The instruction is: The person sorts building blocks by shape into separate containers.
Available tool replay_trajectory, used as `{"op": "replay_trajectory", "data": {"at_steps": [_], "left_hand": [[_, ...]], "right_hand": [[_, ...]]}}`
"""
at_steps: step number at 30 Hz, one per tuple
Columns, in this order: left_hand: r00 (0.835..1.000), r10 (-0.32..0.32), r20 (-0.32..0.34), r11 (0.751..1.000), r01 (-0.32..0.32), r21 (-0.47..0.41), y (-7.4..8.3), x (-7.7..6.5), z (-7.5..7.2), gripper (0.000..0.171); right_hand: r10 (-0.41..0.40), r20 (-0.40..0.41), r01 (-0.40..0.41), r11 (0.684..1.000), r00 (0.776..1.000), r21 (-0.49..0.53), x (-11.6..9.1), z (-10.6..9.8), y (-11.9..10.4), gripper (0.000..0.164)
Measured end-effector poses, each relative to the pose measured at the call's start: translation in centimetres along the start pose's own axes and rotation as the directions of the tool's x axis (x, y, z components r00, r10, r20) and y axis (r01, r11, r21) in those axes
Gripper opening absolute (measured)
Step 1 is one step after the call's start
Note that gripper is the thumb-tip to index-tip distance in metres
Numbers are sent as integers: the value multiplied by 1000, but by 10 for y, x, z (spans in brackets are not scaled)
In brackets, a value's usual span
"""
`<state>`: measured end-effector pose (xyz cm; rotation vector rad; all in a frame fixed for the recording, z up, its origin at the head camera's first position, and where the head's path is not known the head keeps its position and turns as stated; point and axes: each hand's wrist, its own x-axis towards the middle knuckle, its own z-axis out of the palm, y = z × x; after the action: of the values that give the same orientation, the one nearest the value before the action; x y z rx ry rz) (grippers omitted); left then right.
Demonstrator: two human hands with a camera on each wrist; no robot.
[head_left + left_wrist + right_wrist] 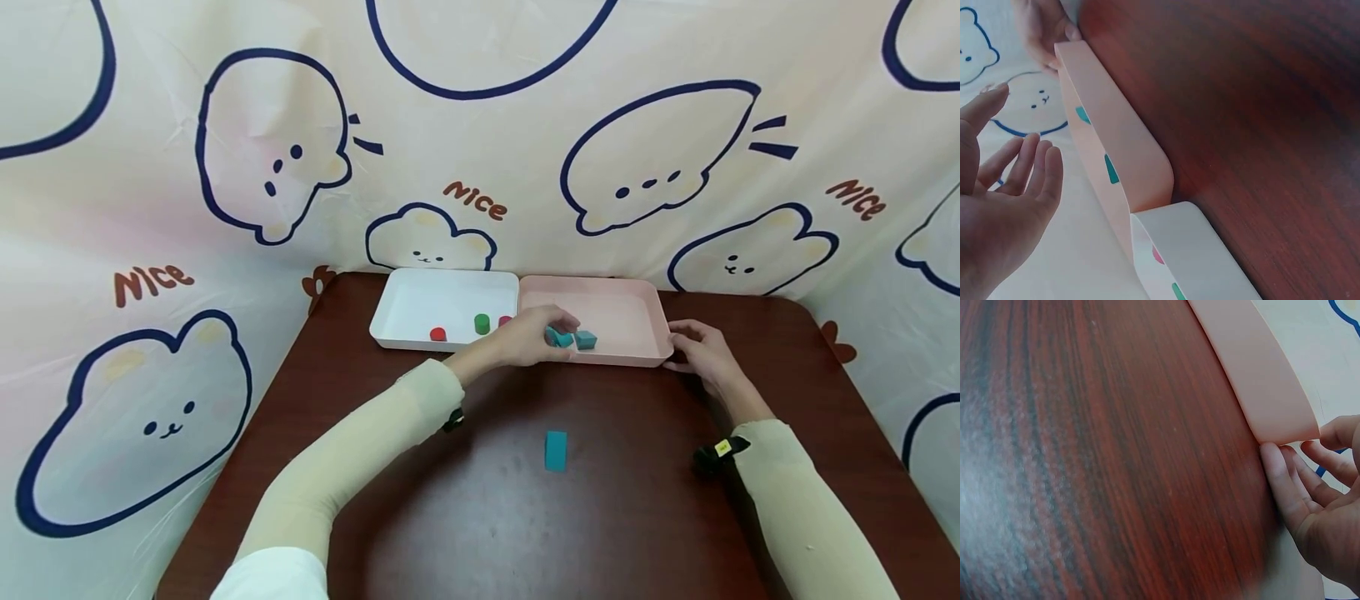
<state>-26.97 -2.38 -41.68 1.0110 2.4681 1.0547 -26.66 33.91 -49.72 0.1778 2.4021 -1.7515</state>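
Observation:
My left hand (531,336) is over the near left part of the pink tray (622,360), close to two small teal blocks (586,340) lying inside it. In the left wrist view its fingers (1052,175) are loosely spread, with nothing between them. At the tray's near right corner, my right hand (707,354) holds the outer wall; in the right wrist view one fingertip (1270,450) meets the wall low by the table and another touches near the rim. A teal rectangular block (556,451) lies on the table in front of the trays.
A white tray (405,342) adjoins the pink one on its left. Inside are a red round piece (438,334), a green cylinder (482,323) and a pinkish-red piece (505,321) partly behind my left hand. A patterned cloth (525,142) hangs behind the dark wooden table (450,517).

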Motion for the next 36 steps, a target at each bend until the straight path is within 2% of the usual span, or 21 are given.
{"op": "replay_trajectory", "data": {"at_steps": [3, 8, 15, 19, 28, 32, 36], "left_hand": [[1000, -1, 17, 1000, 2, -24, 4, -6, 2, 59], [998, 32, 57, 997, -28, -69, 7, -18, 8, 58], [990, 90, 112, 995, -84, -59, 9, -32, 16, 55], [984, 99, 149, 994, -91, -58, 11, -38, 19, 55], [962, 138, 235, 989, -122, -80, 8, -48, 30, 56], [949, 137, 285, 989, -115, -93, 6, -56, 35, 51], [944, 129, 302, 989, -100, -108, 5, -61, 39, 48]], "right_hand": [[-4, -5, 4, 1000, 1000, 5, 1, 0, 0, 45], [-3, -9, 3, 1000, 1000, 8, 1, 0, 0, 46], [10, -2, -10, 1000, 1000, 2, 1, 0, -1, 47], [14, 0, -14, 1000, 1000, -2, 1, 0, 0, 47], [22, -6, -22, 1000, 1000, -1, 1, -1, -2, 46], [22, -2, -22, 1000, 1000, -5, 0, 0, -2, 47], [17, -3, -17, 1000, 1000, -4, 0, 0, -2, 47]]}}
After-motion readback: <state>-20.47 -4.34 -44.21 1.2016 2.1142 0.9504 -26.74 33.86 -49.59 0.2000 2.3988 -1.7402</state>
